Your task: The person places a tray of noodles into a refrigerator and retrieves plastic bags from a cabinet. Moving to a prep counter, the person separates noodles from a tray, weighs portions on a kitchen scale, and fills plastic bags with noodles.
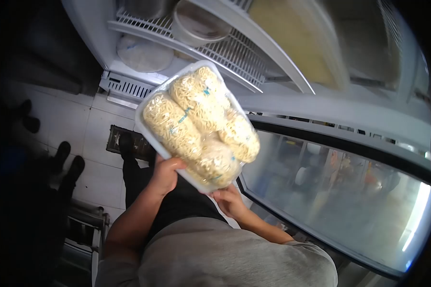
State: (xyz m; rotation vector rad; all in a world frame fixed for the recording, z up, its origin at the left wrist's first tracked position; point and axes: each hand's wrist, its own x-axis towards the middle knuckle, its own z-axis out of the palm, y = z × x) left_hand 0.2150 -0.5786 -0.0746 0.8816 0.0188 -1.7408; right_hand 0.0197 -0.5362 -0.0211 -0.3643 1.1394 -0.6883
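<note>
Both my hands hold a white plastic tray [144, 129] in front of an upright fridge. Several clear plastic bags of pale yellow noodles [177, 126] fill it. My left hand [164, 177] is closed on the tray's near left edge, with the thumb over the rim. My right hand [230, 201] grips the near right corner from below, its fingers partly hidden under the tray. The tray is held off the floor, turned at an angle to my body.
White wire shelves [246, 62] carry a round container [194, 26]; a rounded whitish bundle [144, 51] lies lower in the fridge. Its glass door [316, 186] stands open at my right. Another person's dark shoes [73, 168] and a metal frame [98, 225] are to my left.
</note>
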